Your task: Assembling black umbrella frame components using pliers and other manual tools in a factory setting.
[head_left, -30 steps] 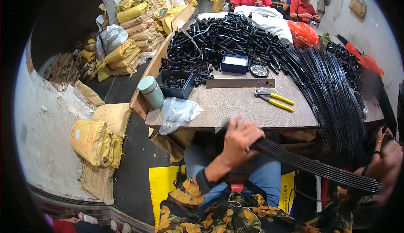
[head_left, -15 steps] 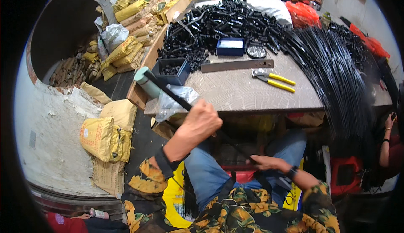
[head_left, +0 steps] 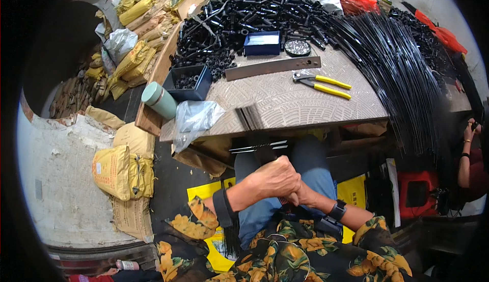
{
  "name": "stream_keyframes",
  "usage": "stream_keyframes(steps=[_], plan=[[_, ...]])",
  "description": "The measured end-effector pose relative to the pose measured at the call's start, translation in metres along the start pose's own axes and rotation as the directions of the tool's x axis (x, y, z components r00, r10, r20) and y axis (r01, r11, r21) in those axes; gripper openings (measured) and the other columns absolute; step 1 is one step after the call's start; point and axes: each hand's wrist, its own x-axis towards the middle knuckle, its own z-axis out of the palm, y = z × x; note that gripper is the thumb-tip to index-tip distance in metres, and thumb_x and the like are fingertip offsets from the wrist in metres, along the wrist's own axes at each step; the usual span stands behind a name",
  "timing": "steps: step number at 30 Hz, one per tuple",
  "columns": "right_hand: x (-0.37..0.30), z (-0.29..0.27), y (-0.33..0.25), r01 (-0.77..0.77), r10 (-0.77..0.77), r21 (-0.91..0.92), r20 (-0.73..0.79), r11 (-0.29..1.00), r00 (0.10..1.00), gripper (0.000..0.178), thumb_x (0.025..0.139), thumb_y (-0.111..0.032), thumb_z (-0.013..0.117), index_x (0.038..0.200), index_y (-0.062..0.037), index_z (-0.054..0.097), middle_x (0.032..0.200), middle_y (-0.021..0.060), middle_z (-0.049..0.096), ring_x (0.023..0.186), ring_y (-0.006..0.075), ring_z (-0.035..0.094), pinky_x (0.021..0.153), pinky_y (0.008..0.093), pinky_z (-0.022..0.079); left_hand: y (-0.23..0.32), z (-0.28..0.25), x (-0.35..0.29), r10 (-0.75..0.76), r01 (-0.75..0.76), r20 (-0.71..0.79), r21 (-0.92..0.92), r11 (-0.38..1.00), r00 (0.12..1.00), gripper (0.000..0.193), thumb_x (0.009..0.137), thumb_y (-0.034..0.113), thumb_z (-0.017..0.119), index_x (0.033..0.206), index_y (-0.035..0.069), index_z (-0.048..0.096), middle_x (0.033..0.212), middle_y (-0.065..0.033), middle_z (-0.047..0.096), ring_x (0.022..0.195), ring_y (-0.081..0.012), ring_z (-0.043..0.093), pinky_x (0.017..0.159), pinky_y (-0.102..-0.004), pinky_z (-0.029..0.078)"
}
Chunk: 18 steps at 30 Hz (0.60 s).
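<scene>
Over my lap, nr the table (head_left: 316, 106) edge, this bunch of black strips (head_left: 249, 117) is gathered, L hand (head_left: 275, 177) & R hand (head_left: 301, 194) together, clamped round it. Lots of loose strips (head_left: 397, 68) left, I'd say; can't tell qty done.

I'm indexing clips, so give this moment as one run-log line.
left hand: closed on strips | right hand: against left hand, partly hidden | pliers: on table

Surface (head_left: 305, 110): flask (head_left: 159, 100) and bag (head_left: 198, 115) at near left corner, box (head_left: 191, 94) with small parts (head_left: 186, 81) behind bag; parts heap (head_left: 260, 14) toward far edge; bar (head_left: 273, 68) before heap; pliers (head_left: 332, 91) before bar's right end; rods (head_left: 400, 68) overhanging near edge at right
</scene>
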Motion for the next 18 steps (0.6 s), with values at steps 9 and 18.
stream_keyframes(steps=[9,18], plan=[[0.007,0.016,-0.024,0.101,-0.1,-0.049,0.012,0.994,0.995,0.018,0.087,-0.013,0.054,0.1,-0.0012,0.057,0.082,0.0163,0.063,0.076,0.0281,0.064,0.063,0.0321,0.049,0.03,0.011,-0.07,-0.941,0.051,-0.19,-0.976,0.212,0.279,0.039,0.09,0.036,0.048,0.093,-0.002,0.055,0.074,-0.0082,0.06,0.068,-0.0142,0.058,0.064,-0.0258,0.047],[0.069,-0.103,-0.134,0.284,-0.186,-0.311,0.309,0.907,0.933,0.057,0.078,0.0,0.055,0.131,-0.0068,0.037,0.128,0.0176,0.044,0.118,0.0328,0.043,0.097,0.0401,0.037,0.052,0.015,-0.025,-0.859,-0.608,-0.044,-0.725,-0.324,0.51,0.061,0.084,0.057,0.044,0.096,-0.002,0.053,0.072,-0.0096,0.054,0.069,-0.0182,0.055,0.062,-0.0299,0.046]])
